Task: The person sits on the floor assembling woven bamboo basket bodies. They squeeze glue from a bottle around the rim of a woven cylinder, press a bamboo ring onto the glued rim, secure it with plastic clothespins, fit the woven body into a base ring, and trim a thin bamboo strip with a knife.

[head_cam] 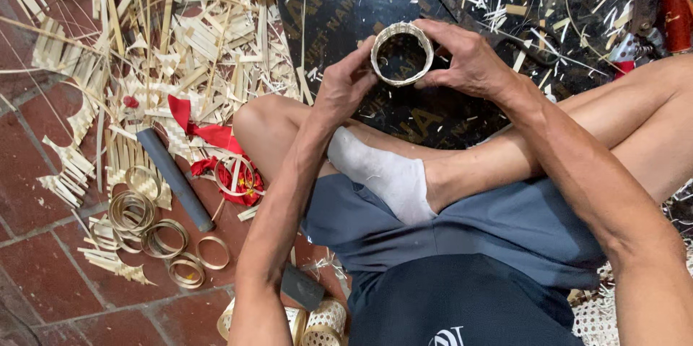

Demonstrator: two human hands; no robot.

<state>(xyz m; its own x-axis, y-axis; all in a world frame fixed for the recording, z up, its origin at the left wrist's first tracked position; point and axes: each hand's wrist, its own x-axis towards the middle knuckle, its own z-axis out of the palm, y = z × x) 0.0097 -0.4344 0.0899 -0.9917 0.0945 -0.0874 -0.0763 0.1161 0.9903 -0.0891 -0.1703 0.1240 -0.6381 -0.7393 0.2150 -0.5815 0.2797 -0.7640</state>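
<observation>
I am holding a small pale woven bamboo ring [401,53] in the upper middle of the frame, above my crossed legs and the dark board [339,7]. My left hand [345,85] is clamping its left wall between thumb and fingers, and my right hand [465,57] is closing round its right rim. If I am squeezing too hard, the thin wall may buckle or a strip end spring loose. The ring is looking round, open through the middle, tightly plaited; its seam seems hidden under my right fingers. Loose bamboo hoops [155,234] are lying at lower left on the red brick floor [43,259].
</observation>
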